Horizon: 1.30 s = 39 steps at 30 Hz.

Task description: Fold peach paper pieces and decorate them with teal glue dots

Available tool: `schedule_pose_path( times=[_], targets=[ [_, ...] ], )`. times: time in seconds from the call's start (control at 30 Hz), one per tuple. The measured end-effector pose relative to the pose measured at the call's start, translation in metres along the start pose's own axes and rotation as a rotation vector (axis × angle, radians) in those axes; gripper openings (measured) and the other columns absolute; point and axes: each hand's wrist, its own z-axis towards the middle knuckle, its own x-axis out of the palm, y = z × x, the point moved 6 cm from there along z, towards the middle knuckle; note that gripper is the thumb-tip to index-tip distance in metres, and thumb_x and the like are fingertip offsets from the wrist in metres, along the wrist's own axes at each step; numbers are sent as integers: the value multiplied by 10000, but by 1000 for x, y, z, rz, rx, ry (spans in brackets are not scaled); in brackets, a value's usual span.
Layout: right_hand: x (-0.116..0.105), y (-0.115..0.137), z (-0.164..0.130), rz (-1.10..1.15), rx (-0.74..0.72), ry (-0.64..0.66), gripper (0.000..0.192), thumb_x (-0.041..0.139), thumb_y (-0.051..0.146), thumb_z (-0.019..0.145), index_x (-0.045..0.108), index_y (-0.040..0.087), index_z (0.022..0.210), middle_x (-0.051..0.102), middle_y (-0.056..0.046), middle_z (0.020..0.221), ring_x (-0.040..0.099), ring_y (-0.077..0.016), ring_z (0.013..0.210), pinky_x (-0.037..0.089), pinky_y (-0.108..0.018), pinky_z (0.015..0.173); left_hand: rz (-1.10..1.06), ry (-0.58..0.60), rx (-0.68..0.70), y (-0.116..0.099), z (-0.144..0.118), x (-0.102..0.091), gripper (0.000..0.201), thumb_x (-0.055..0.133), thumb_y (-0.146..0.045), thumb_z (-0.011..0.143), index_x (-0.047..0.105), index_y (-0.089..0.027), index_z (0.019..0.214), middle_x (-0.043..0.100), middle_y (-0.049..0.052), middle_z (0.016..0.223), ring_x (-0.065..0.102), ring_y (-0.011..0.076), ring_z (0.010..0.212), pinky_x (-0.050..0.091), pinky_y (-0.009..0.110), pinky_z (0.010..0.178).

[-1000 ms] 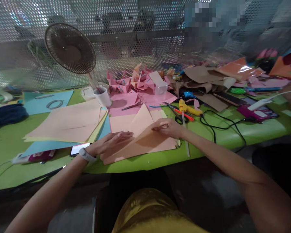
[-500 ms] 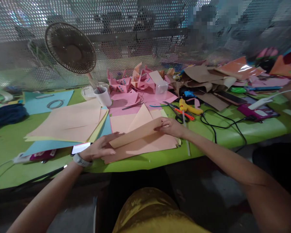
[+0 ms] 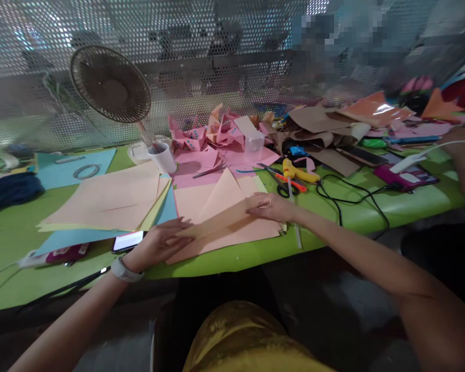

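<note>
Change: since half a second ago you are laying the folded flap down flatter, and your left hand (image 3: 163,243) is sliding in closer to the flap's near end.
Paper: the peach sheet (image 3: 232,230) is lying at the near edge of the green table (image 3: 372,212), on top of other peach sheets, with its folded flap (image 3: 217,220) running from about 8 o'clock up to 2 o'clock between your two hands.
Left hand: your fingers are spread loosely apart and lying flat, their tips touching the low 8 o'clock end of the flap; nothing is clamped, they are only pressing down.
Right hand: your right hand (image 3: 270,205) is resting palm down at the 2 o'clock end, fingers close together and lightly curled, fingertips pinning the flap's upper corner to the sheet below.
Doing it well: you are better off lining up the flap's edge with the sheet's edge before pressing, keeping the right fingertips still as an anchor and running the left fingertips along the crease from one end to the other, so the fold is sharp and the sheet is not skewing on the loose pile beneath.
Nearby: a phone (image 3: 128,241) is lying at 9 o'clock of your left hand, scissors (image 3: 284,182) and a yellow glue gun (image 3: 297,171) at 1 o'clock of your right hand, a white cup (image 3: 163,157) and a fan (image 3: 110,85) farther off at 11 o'clock.
</note>
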Motion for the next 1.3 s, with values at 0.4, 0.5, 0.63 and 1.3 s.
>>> schedule_pose_path(
  times=[0.4,0.5,0.63,1.3],
  targets=[
    [-6,-5,20,-357,68,-342,501,610,494,892,379,223,538,552,-45,748,514,-197,759,399,-353,774,138,-198,-294,30,27,0,477,543,-508,913,543,-190,557,555,34,777,548,160,735,419,303,696],
    [-3,-7,19,-412,60,-377,451,644,484,874,449,216,568,613,-74,847,529,-222,829,403,-375,814,199,-220,-262,26,25,1,442,542,-492,916,516,-199,586,566,38,767,544,174,753,413,313,697],
    [-1,-6,18,-428,53,-379,429,671,477,855,475,213,580,620,-74,862,523,-229,833,412,-378,789,226,-236,-239,21,25,1,419,538,-485,918,524,-203,610,576,45,765,544,181,743,420,326,692],
    [-1,-10,20,-451,79,-428,338,716,401,833,545,202,619,624,-62,846,534,-222,847,406,-368,803,526,86,135,-37,38,65,747,370,-618,968,221,-208,1575,278,109,1624,181,285,1520,79,498,1240]
  ],
)
